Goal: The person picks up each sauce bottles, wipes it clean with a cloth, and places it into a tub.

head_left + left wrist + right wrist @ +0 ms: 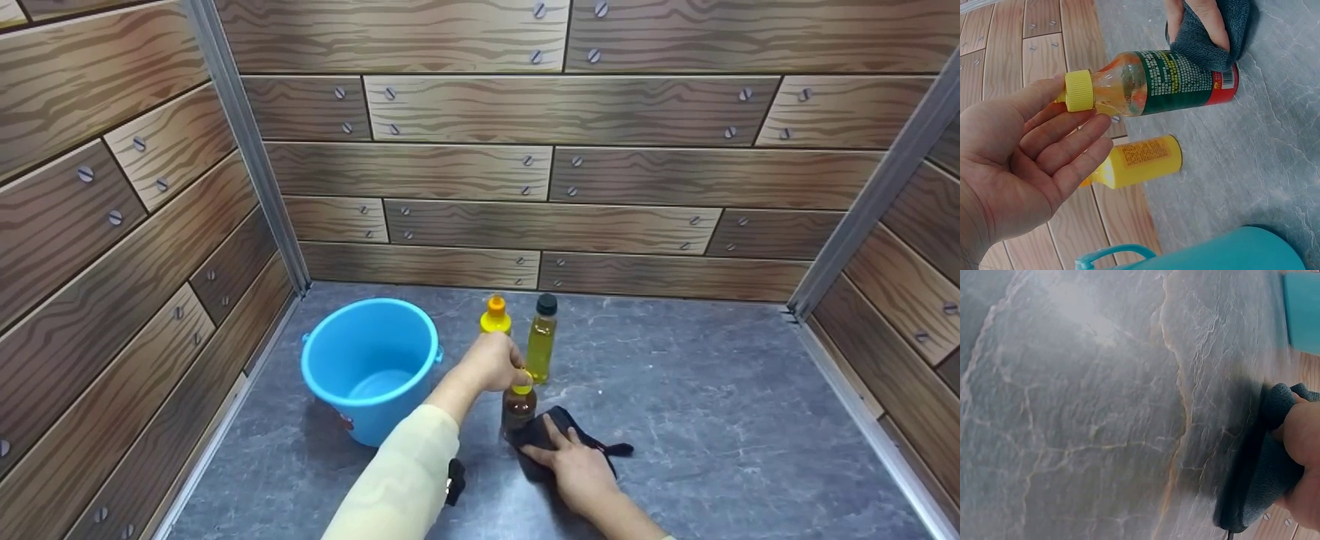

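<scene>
My left hand [491, 361] pinches the yellow ribbed cap [1079, 91] of a sauce bottle [520, 406], thumb on one side and fingers on the other. The bottle has a green and red label and brownish contents; it stands upright in the head view. Against its lower side, my right hand [585, 476] holds a dark grey cloth [1199, 42], with fingers spread over the fabric. A strap-like end of the cloth trails to the right. Just behind the left hand stands a yellow bottle [1145, 161] with an orange top, partly hidden in the head view.
An oil bottle [541, 349] with a dark cap stands behind the sauce bottle. To the left is a blue bucket [371, 412] with its mouth up. Wood-patterned walls [465, 172] enclose the grey marbled surface [720, 420] at the back and both sides.
</scene>
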Motion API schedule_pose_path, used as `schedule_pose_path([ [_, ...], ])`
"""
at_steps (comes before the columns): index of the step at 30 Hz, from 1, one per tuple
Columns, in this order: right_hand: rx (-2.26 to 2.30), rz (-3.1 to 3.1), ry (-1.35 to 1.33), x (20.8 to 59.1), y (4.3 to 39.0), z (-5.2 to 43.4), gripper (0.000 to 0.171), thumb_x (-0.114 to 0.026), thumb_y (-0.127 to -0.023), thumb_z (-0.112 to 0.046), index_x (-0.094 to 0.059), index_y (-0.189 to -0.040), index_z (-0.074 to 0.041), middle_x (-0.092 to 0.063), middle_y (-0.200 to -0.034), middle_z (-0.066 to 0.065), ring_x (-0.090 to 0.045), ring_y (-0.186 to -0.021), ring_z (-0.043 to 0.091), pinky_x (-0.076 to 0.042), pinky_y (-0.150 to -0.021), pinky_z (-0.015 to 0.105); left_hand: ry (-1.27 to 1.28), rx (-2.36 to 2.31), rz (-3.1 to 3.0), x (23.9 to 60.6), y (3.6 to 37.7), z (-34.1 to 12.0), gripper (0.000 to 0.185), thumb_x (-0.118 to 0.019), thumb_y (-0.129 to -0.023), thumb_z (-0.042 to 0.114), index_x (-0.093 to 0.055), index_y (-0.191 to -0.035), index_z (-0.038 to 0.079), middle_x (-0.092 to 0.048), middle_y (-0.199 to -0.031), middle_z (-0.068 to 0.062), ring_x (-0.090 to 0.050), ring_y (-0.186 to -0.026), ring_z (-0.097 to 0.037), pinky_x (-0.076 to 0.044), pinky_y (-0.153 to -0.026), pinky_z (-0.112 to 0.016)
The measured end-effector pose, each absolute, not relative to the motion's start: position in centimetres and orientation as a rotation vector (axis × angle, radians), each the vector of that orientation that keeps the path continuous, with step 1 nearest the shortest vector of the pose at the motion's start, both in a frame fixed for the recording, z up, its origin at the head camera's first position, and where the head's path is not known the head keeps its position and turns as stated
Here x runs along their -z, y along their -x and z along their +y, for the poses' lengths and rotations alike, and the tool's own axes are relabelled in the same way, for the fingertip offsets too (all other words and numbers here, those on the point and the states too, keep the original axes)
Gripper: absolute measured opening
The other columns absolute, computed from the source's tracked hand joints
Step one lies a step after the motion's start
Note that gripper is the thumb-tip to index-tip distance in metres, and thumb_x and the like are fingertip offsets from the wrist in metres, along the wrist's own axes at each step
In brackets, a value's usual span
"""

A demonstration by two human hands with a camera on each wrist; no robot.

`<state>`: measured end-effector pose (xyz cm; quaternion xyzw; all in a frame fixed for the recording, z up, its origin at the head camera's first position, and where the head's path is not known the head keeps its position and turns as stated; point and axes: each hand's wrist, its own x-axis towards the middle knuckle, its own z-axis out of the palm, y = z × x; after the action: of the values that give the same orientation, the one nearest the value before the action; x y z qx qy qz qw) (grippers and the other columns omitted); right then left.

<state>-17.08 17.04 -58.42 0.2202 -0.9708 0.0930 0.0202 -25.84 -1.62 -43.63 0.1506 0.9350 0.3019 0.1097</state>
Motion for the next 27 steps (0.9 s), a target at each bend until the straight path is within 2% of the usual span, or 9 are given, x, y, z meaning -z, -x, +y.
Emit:
schedule_pose_path([
  [6,-0.276,-3.067,-0.638,58.2,17.1,17.2,0.063,-0.073,-0.088,0.002,-0.075,-0.132,-0.042,-0.05,-0.16,0.017,-0.057,-0.127,0.06,-0.057,-0.074,0.07,-0.436,-0.915,2.74,43.7,25.8,-1.7,0.01,-0.086,-0.092,0.016,-0.085,-0.09,0.007,-0.078,-0.081,-0.001,-0.066,-0.073,-0.012,-0.06,-0.072,-0.032],
  [14,-0.27,-3.211,-0.522,57.9,17.6,17.7,0.064,-0.069,-0.094,0.004,-0.071,-0.138,-0.043,-0.043,-0.165,0.015,-0.052,-0.133,0.06,-0.053,-0.08,0.075,-0.432,-0.929,2.76,43.8,25.7,-1.7,0.011,-0.088,-0.091,0.017,-0.086,-0.093,0.007,-0.08,-0.089,-0.003,-0.071,-0.083,-0.015,-0.062,-0.076,-0.034],
  [19,-0.305,-3.226,-0.453,57.6,17.6,18.3,0.067,-0.066,-0.094,0.009,-0.071,-0.139,-0.041,-0.044,-0.164,0.017,-0.051,-0.133,0.061,-0.053,-0.079,0.075,-0.421,-0.964,2.747,43.9,25.6,-1.6,0.01,-0.087,-0.092,0.016,-0.086,-0.095,0.006,-0.08,-0.09,-0.003,-0.072,-0.085,-0.016,-0.062,-0.078,-0.033],
  [23,-0.306,-3.239,-0.399,57.4,17.7,18.8,0.075,-0.066,-0.091,0.013,-0.068,-0.143,-0.041,-0.044,-0.164,0.019,-0.05,-0.133,0.062,-0.056,-0.074,0.068,-0.414,-0.996,2.734,44.2,25.6,-1.7,0.008,-0.085,-0.093,0.015,-0.086,-0.094,0.008,-0.08,-0.087,-0.001,-0.071,-0.082,-0.014,-0.061,-0.075,-0.032],
  [27,-0.293,-3.307,-0.34,57.2,18.1,19.3,0.077,-0.066,-0.092,0.012,-0.064,-0.147,-0.043,-0.041,-0.165,0.02,-0.048,-0.135,0.062,-0.058,-0.071,0.061,-0.388,-1.035,2.738,44.5,25.4,-1.9,0.008,-0.085,-0.094,0.018,-0.086,-0.093,0.009,-0.078,-0.086,0.001,-0.069,-0.079,-0.012,-0.061,-0.073,-0.031],
])
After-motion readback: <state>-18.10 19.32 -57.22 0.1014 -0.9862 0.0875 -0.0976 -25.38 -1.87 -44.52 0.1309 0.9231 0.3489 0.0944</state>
